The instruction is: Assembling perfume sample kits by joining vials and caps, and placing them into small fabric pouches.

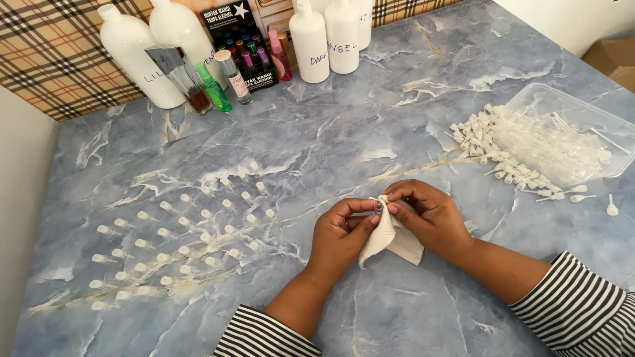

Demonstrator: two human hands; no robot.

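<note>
- Small capped vials (178,231), upright in rows, left half of worktop (331,132): easily toppled by a stray sleeve.
- Left hand (340,235), fingers pinched on white cloth (390,238).
- Tiny vial (379,208), near the worktop's front edge at its middle, mostly cloth-wrapped, between both hands; could slip if grip loosens.
- Right hand (430,215), fingers pinching vial top.

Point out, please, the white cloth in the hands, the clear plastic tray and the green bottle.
white cloth (385,239), head view, on its hanging folded part below the fingers.
clear plastic tray (582,109), head view, on its far rim.
green bottle (214,91), head view, on its body.
</note>
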